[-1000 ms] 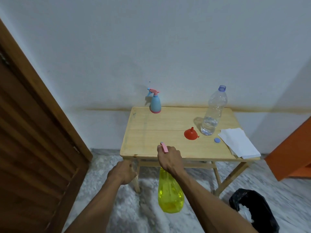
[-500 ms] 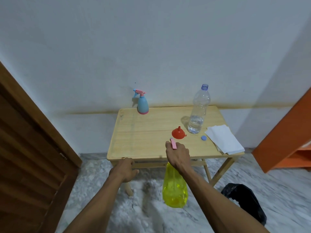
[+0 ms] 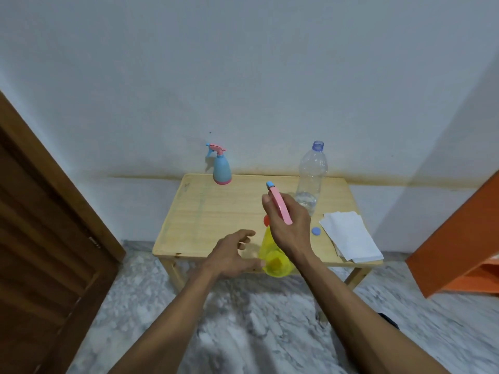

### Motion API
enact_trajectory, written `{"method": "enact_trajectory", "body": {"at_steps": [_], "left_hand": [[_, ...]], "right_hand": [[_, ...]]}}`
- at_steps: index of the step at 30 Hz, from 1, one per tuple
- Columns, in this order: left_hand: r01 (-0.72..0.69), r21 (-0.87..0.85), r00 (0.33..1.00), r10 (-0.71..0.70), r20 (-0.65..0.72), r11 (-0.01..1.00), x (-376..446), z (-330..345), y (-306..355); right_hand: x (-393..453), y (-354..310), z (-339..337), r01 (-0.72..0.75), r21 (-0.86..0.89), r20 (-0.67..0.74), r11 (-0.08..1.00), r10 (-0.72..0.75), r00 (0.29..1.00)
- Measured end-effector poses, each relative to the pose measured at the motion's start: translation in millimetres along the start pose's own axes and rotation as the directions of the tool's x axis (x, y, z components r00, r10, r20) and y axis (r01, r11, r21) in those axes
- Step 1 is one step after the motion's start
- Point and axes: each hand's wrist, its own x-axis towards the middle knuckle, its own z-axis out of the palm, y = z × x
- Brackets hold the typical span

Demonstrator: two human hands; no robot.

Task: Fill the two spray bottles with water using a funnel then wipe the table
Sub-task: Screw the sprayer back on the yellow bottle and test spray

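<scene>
My right hand (image 3: 287, 228) grips the pink spray head of a yellow spray bottle (image 3: 274, 259) and holds it over the front of the wooden table (image 3: 205, 211). My left hand (image 3: 233, 255) is open, its fingers spread beside the bottle's base, the thumb close to it. A blue spray bottle (image 3: 222, 168) with a pink head stands at the table's back left. A clear water bottle (image 3: 310, 182), uncapped and nearly empty, stands at the back right. The red funnel (image 3: 266, 220) shows only as a sliver behind my right hand.
A blue cap (image 3: 316, 231) lies beside a stack of white paper towels (image 3: 351, 237) on the table's right side. A brown wooden door (image 3: 46, 238) is at the left, an orange shelf unit (image 3: 459, 247) at the right. The floor is grey marble.
My right hand lifted the yellow bottle from below the table edge to above the tabletop. My left hand left the table's front edge and opened beside the bottle's base.
</scene>
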Motion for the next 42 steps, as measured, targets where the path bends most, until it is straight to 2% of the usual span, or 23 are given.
{"method": "enact_trajectory", "body": {"at_steps": [6, 9, 12, 17, 19, 24, 27, 35, 42], "left_hand": [[-0.1, -0.081, 0.993, 0.094, -0.073, 0.992, 24.6, 13.0, 12.3], [-0.106, -0.108, 0.989, 0.093, -0.115, 0.989, 46.6, 9.1, 3.9], [-0.097, -0.156, 0.978, 0.066, -0.198, 0.983, 79.1, 1.3, -1.9], [-0.135, -0.188, 0.957, 0.079, -0.279, 0.973, 159.1, -20.9, -12.1], [-0.151, -0.164, 0.949, 0.097, -0.299, 0.975, 190.7, -29.5, -15.3], [-0.183, -0.16, 0.962, 0.143, -0.234, 0.97, 286.0, -53.8, -26.3], [-0.196, -0.158, 0.967, 0.164, -0.195, 0.968, 333.2, -58.7, -37.2], [-0.09, -0.207, 0.979, 0.048, -0.197, 0.974, 425.2, -52.6, -72.6], [-0.054, -0.208, 0.965, -0.003, -0.262, 0.977, 462.6, -48.2, -84.9]], "right_hand": [[31.3, -0.9, 2.8, 0.004, 0.114, 0.121, 0.993, -0.018, 0.992], [53.9, 6.7, 13.8, 0.0, 0.131, 0.189, 0.991, -0.025, 0.982], [83.7, 21.4, 29.9, -0.053, 0.101, 0.236, 0.993, 0.028, 0.971], [143.3, 59.9, 58.4, -0.009, -0.107, 0.06, 0.994, 0.016, 0.998], [169.5, 69.2, 68.6, -0.028, -0.122, 0.028, 0.992, 0.032, 0.999], [255.4, 85.2, 96.6, -0.074, -0.184, -0.049, 0.98, 0.066, 0.997], [294.5, 101.0, 112.2, -0.125, -0.206, -0.065, 0.971, 0.114, 0.991], [354.3, 149.6, 140.4, -0.274, -0.183, -0.054, 0.944, 0.268, 0.962], [386.1, 178.8, 157.6, -0.331, -0.196, -0.056, 0.923, 0.327, 0.943]]}}
